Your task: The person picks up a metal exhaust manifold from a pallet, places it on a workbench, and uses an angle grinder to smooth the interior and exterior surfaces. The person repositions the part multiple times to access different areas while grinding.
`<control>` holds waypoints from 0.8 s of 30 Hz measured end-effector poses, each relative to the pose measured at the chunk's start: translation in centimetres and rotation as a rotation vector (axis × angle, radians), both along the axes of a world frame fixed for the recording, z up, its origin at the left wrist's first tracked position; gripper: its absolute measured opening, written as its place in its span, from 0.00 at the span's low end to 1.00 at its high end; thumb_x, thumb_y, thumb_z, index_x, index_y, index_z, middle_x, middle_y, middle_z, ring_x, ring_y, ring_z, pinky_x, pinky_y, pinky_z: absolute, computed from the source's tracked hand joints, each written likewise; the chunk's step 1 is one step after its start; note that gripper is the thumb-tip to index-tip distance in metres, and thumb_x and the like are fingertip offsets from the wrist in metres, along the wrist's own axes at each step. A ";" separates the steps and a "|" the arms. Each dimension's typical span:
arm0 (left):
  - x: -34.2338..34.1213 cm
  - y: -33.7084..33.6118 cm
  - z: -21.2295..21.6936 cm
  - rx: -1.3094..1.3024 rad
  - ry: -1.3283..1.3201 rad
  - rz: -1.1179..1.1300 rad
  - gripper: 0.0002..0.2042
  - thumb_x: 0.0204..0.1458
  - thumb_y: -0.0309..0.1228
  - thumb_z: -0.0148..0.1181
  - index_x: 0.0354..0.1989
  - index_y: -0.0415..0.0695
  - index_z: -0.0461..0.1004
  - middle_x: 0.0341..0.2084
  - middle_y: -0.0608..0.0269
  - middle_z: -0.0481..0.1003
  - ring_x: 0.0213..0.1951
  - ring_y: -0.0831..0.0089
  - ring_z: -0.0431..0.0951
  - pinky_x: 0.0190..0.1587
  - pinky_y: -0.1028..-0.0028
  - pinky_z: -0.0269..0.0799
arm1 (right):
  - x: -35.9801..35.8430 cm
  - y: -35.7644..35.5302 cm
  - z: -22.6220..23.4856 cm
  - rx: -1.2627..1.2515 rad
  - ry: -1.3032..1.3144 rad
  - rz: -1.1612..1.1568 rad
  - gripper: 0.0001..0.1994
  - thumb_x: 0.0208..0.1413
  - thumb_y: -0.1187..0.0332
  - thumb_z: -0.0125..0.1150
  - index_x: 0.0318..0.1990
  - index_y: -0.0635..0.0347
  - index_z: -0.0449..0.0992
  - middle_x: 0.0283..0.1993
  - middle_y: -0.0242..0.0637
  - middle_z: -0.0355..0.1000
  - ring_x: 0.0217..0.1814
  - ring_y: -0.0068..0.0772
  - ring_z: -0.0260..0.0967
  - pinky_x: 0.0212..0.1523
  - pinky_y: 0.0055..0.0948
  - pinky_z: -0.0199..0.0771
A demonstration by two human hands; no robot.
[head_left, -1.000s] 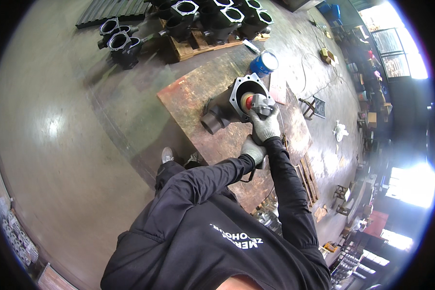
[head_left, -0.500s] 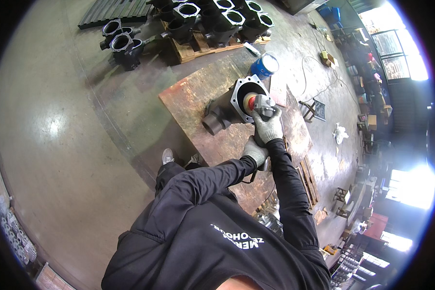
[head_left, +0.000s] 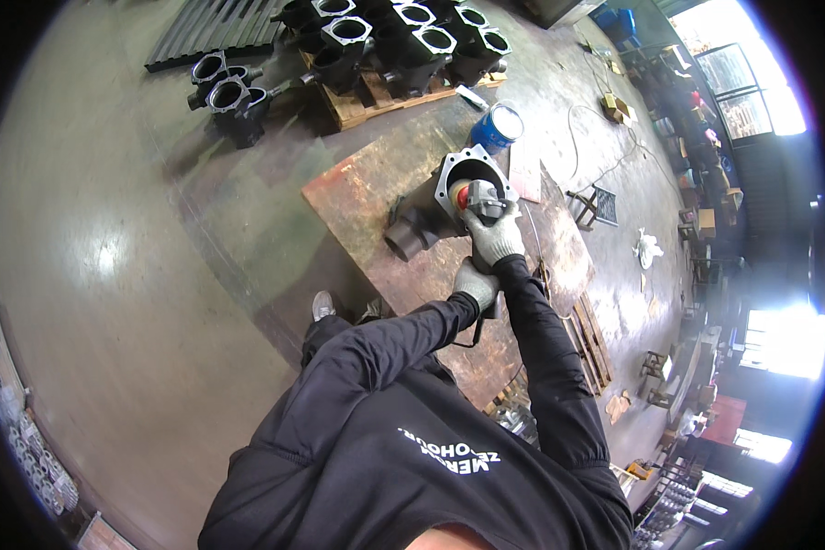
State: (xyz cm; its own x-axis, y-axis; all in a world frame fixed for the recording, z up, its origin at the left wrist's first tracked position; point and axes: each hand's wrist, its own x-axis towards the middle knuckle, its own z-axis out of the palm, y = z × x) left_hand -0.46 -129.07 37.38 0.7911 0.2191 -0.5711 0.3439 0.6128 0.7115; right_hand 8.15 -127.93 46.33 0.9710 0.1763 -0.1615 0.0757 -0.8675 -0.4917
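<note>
A dark cast-metal housing [head_left: 423,214] lies on the worn tabletop [head_left: 357,188], its bright bolt-holed flange facing right and a round pipe stub toward the near left. Inside its wide mouth sits the red and tan disc of an angle grinder [head_left: 485,195]. My right hand [head_left: 497,238], in a pale knit glove, is wrapped round the grinder just behind its grey head. Nearer me, my gloved left hand [head_left: 476,282] is closed on the grinder's rear body, where a dark cord hangs down. The housing's inner wall is mostly hidden by the tool.
Beyond the housing stands a blue can [head_left: 498,128] at the table's far edge. Several similar castings rest on a wooden pallet [head_left: 353,108], and more stand on the floor [head_left: 101,183] at the left. Wooden slats [head_left: 591,344] lie right of the table.
The grinder and both hands have shifted slightly left, with the disc further toward the left of the housing's opening. My grip stays the same, and the whole view has moved a little.
</note>
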 end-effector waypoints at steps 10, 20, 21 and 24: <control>0.6 0.1 -2.1 -0.101 -0.129 0.039 0.25 0.46 0.28 0.71 0.49 0.33 0.66 0.42 0.51 0.79 0.44 0.63 0.80 0.48 0.67 0.76 | -0.6 0.7 0.8 -0.026 0.017 -0.033 0.50 0.46 0.41 0.72 0.67 0.64 0.53 0.54 0.61 0.75 0.56 0.61 0.76 0.55 0.46 0.76; 0.0 3.0 0.5 -0.098 -0.167 -0.005 0.20 0.52 0.27 0.66 0.51 0.38 0.69 0.43 0.58 0.79 0.43 0.67 0.79 0.47 0.69 0.75 | -0.7 2.3 3.0 0.047 0.019 -0.046 0.49 0.47 0.43 0.73 0.66 0.69 0.55 0.56 0.63 0.73 0.59 0.62 0.74 0.57 0.46 0.74; 0.1 3.2 0.7 0.018 -0.179 -0.064 0.20 0.51 0.27 0.67 0.52 0.38 0.69 0.43 0.58 0.79 0.43 0.67 0.79 0.47 0.69 0.75 | -0.8 2.3 3.3 0.054 0.007 -0.040 0.50 0.48 0.43 0.72 0.67 0.70 0.53 0.56 0.63 0.73 0.58 0.62 0.74 0.57 0.45 0.75; -0.1 3.2 -0.1 0.060 -0.143 -0.044 0.18 0.52 0.28 0.65 0.51 0.37 0.71 0.40 0.58 0.80 0.40 0.65 0.80 0.45 0.68 0.75 | -1.0 2.3 3.6 0.022 0.026 -0.024 0.51 0.49 0.38 0.67 0.68 0.72 0.52 0.53 0.65 0.75 0.55 0.59 0.76 0.55 0.43 0.76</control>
